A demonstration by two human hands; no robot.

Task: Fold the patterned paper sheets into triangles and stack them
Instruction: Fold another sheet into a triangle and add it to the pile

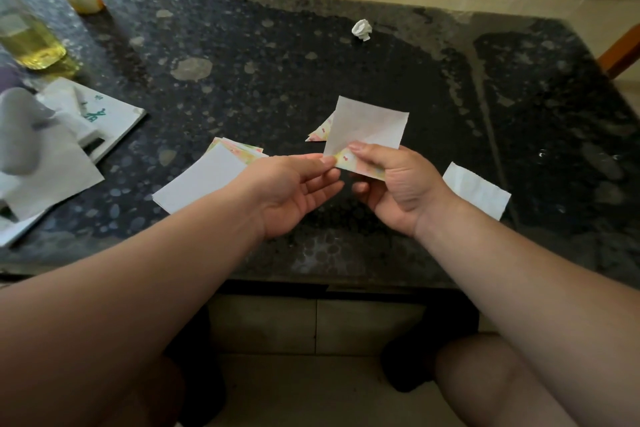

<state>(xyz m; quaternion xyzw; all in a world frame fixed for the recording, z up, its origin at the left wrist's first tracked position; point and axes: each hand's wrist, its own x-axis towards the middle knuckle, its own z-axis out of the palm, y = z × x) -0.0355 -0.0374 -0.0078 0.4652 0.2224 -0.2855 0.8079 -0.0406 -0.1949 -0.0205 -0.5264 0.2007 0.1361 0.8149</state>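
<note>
**Sheet held above the table, lower corner turned up**

Observation, head view. Both forearms reach in over the near edge of the dark speckled table (242, 62).

Right hand (391, 184): grips the paper sheet (367, 125) at its lower edge. The thumb (356, 148) lies on the near face and the other fingers curl behind and under, so the fingers are clamped on the sheet. The sheet stands tilted above the table with its white back toward the camera. Its lower corner is turned up, showing a strip of the pink and yellow pattern (349, 161) just under the thumb.

Left hand (294, 191): palm up. The thumb tip (325, 159) touches the left end of the turned-up strip. The remaining fingers lie relaxed and slightly spread underneath, apart from the thumb and not closed on the paper.

Other task paper:
- A stack of sheets (204, 177) lies on the table beside the left wrist, white side up, with patterned edges fanned out at its far side.
- A folded triangle (320, 132) lies flat on the table, partly hidden behind the held sheet.

Elsewhere on the table:
- A white slip (476, 191) lies just right of the right wrist.
- A crumpled paper ball (362, 29) sits toward the far side.
- A bottle of yellow liquid (27, 42) stands at the far left, with a booklet (104, 121) in front of it.
</note>
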